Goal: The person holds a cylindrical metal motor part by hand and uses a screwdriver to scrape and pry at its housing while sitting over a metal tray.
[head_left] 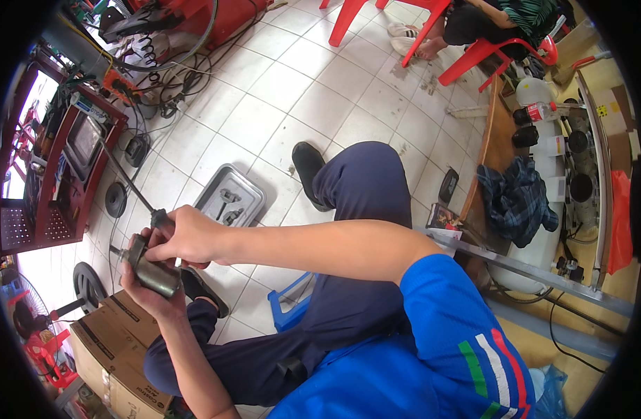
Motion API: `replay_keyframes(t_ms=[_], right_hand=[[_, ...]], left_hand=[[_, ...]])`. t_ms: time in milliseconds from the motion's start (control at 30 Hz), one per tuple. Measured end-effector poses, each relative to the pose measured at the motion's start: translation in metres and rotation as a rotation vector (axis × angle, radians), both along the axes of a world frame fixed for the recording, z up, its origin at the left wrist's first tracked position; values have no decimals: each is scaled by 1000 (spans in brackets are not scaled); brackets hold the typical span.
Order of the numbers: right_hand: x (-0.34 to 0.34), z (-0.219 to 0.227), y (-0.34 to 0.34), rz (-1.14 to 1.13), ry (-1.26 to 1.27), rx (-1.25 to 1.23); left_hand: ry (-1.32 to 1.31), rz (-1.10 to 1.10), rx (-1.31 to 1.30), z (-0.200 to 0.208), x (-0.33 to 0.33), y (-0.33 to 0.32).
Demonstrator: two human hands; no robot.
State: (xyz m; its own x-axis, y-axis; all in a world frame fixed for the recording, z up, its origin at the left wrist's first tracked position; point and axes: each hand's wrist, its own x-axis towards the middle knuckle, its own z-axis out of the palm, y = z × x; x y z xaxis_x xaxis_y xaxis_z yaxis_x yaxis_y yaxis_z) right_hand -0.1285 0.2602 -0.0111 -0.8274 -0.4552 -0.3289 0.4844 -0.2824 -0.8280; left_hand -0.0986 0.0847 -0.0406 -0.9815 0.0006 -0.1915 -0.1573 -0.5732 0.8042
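My left hand (144, 290) is wrapped round a dull metal cylinder (157, 276), which looks like a small motor with a short shaft at its far end. Above it, my right hand (191, 237) grips the black handle of a long screwdriver (135, 187). Its shaft points away to the upper left, off the motor. The right fingers also touch the top of the motor, and what they do there is partly hidden. Just beyond my hands a metal tray (254, 183) on the tiled floor holds several small metal parts (229, 204).
A cardboard box (114, 349) stands at lower left, with a red tool rack (90, 185) farther up. A low blue stool (287, 318) is by my legs. Cables (184, 84) lie at the far left. Another person sits beyond, near red chairs (352, 21). A wooden bench (484, 167) runs along the right.
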Motion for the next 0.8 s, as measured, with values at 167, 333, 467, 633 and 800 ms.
replay_keyframes(t_ms=[167,333,467,633,800], right_hand=[[3,-10,-7,-39,1,33],[5,-23,-21,-158,190,180],[-8,-46,-18,-221,251,251],[-39,-3,43,-308,384,417],[-37,88,138,-546,521,577]], left_hand=[[-43,-11,54,4,0,5],[-180,21,187,8,3,9],[-164,129,222,-5,-12,14],[-241,229,313,1,-14,-9],[-205,134,303,6,-4,-14]])
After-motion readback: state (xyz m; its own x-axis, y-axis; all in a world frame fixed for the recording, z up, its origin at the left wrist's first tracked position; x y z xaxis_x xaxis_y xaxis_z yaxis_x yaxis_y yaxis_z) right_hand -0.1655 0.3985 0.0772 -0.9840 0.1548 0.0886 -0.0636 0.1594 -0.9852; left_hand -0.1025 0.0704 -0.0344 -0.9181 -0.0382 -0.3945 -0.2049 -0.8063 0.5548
